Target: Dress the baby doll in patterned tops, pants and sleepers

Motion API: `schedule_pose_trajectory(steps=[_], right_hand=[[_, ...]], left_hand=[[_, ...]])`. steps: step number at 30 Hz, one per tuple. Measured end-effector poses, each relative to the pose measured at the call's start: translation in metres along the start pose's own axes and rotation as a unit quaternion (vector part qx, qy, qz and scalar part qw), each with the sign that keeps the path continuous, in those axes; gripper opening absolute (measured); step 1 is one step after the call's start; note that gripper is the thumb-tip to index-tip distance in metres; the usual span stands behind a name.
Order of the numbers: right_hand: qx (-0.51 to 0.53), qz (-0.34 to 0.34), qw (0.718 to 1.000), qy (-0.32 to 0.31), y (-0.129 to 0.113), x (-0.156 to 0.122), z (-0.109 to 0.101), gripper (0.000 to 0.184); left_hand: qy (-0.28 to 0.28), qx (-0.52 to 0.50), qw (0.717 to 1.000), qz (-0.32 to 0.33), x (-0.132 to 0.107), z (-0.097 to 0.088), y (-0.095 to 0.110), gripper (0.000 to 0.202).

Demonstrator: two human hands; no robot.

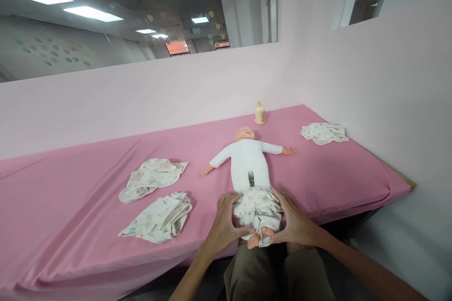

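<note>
A baby doll (pixel 249 162) with a white cloth body lies on its back, arms spread and head toward the wall. Patterned white baby pants (pixel 257 207) are bunched around its lower legs, and the bare feet (pixel 259 237) poke out at the bottom. On the left side of the pants, my left hand (pixel 226 220) grips the fabric, its thumb by one foot. My right hand (pixel 296 220) grips the opposite side, with its thumb near the other foot. The fingertips are partly hidden by the cloth.
Two folded patterned garments, one farther back (pixel 153 176) and one nearer (pixel 160 218), lie to the left on the pink sheet (pixel 88 188). A cream bottle (pixel 260 115) stands behind the doll's head. Another patterned cloth (pixel 324 133) lies at the right, near the wall (pixel 395 103).
</note>
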State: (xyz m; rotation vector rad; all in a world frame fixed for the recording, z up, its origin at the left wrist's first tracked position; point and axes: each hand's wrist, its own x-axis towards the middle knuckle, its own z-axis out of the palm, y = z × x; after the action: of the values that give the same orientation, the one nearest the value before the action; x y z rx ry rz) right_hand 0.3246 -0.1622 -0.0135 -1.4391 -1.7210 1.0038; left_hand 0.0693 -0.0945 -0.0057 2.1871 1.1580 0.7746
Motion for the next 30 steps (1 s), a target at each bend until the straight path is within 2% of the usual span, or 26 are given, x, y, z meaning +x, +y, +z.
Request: schedule_pose_trajectory(steps=[3, 4, 7, 9, 14, 16, 18, 20, 24, 26, 30], right_hand=[[0.021, 0.011, 1.000, 0.015, 0.004, 0.000, 0.003, 0.121], [0.024, 0.012, 0.999, 0.017, 0.005, 0.000, 0.005, 0.119], [0.029, -0.007, 0.999, 0.015, 0.004, 0.001, 0.006, 0.102], [0.031, -0.019, 0.999, 0.013, 0.000, 0.001, 0.005, 0.090], [0.006, -0.016, 1.000, 0.023, -0.007, -0.004, 0.002, 0.058], [-0.020, -0.025, 0.999, 0.033, -0.007, -0.006, 0.002, 0.044], [-0.046, -0.036, 0.997, 0.041, -0.008, -0.006, 0.003, 0.034], [-0.064, -0.047, 0.996, 0.040, -0.010, -0.006, 0.003, 0.030], [-0.054, -0.065, 0.996, 0.009, -0.016, -0.008, -0.001, 0.026], [-0.045, -0.069, 0.997, -0.003, -0.017, -0.009, -0.003, 0.028], [-0.083, -0.063, 0.994, 0.012, -0.013, -0.009, -0.002, 0.037]], left_hand=[[-0.021, 0.024, 0.998, 0.046, -0.023, 0.006, 0.000, 0.107], [-0.016, 0.044, 0.998, 0.050, -0.030, 0.010, 0.001, 0.109], [0.026, 0.101, 0.994, 0.034, -0.046, 0.024, 0.005, 0.089], [0.053, 0.107, 0.993, -0.004, -0.051, 0.034, 0.011, 0.077], [0.061, 0.033, 0.985, -0.157, -0.048, 0.042, 0.035, 0.077], [0.064, 0.006, 0.981, -0.185, -0.045, 0.039, 0.045, 0.072], [0.074, -0.007, 0.980, -0.183, -0.041, 0.035, 0.053, 0.069], [0.082, -0.017, 0.982, -0.171, -0.038, 0.032, 0.058, 0.069], [0.061, -0.040, 0.980, -0.184, -0.036, 0.030, 0.059, 0.077], [0.051, -0.037, 0.979, -0.196, -0.036, 0.031, 0.056, 0.078], [0.050, 0.009, 0.978, -0.204, -0.039, 0.037, 0.047, 0.076]])
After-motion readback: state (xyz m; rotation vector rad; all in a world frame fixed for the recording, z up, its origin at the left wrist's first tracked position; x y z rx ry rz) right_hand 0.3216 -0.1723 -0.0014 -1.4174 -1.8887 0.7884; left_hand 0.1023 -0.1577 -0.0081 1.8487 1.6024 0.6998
